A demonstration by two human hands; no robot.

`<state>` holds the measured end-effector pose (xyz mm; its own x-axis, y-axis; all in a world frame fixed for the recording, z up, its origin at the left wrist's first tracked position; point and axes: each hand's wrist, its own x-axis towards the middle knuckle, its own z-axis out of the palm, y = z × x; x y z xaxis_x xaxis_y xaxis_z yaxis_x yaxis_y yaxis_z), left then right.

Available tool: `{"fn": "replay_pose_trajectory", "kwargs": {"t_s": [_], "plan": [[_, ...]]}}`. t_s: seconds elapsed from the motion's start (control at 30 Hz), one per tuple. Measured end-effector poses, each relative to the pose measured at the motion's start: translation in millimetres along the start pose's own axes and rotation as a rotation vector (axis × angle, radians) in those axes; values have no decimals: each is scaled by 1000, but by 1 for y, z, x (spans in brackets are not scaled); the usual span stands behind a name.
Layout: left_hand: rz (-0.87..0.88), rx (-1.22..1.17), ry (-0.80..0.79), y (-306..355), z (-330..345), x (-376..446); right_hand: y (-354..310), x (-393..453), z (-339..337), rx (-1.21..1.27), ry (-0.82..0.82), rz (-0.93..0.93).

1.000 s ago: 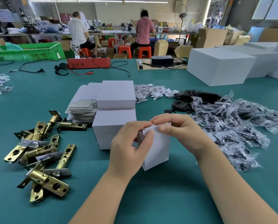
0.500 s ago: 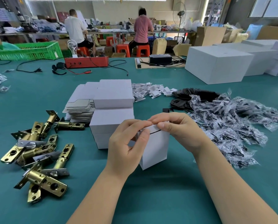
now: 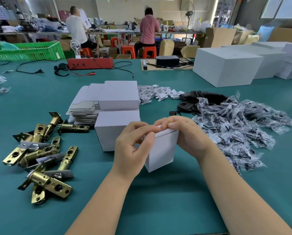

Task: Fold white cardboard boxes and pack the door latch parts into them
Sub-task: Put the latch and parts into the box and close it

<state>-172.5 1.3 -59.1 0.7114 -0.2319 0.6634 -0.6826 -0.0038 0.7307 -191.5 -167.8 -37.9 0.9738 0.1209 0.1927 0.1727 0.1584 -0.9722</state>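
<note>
Both hands are on the small white box (image 3: 162, 150) standing on the green desk (image 3: 158, 200): left hand (image 3: 133, 150) and right hand (image 3: 189, 138) pinch its top flap, fingers curled. Left of the box sit brass latches (image 3: 40, 158), behind it folded boxes (image 3: 118, 114), to its right bagged parts (image 3: 240, 126). The flap gap from a second ago looks nearly closed.

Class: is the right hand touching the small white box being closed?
Touching. The head view shows the right hand curled over the box's top edge, fingers pressing the lid.

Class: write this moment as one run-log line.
step: closing top flap | left hand: holds small white box | right hand: holds box top | brass latches: unpacked
</note>
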Motion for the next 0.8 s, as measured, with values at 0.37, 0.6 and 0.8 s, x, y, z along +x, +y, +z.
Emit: {"fn": "replay_pose_trajectory", "kwargs": {"t_s": [0.37, 0.6, 0.8], "plan": [[57, 166, -53, -8, 2, -3, 18, -10, 7, 100, 85, 24], [-217, -100, 191, 4, -10, 9, 29, -20, -2, 297, -42, 65], [-467, -303, 645, 8, -40, 42, 23, -14, 18, -268, 300, -92]]}}
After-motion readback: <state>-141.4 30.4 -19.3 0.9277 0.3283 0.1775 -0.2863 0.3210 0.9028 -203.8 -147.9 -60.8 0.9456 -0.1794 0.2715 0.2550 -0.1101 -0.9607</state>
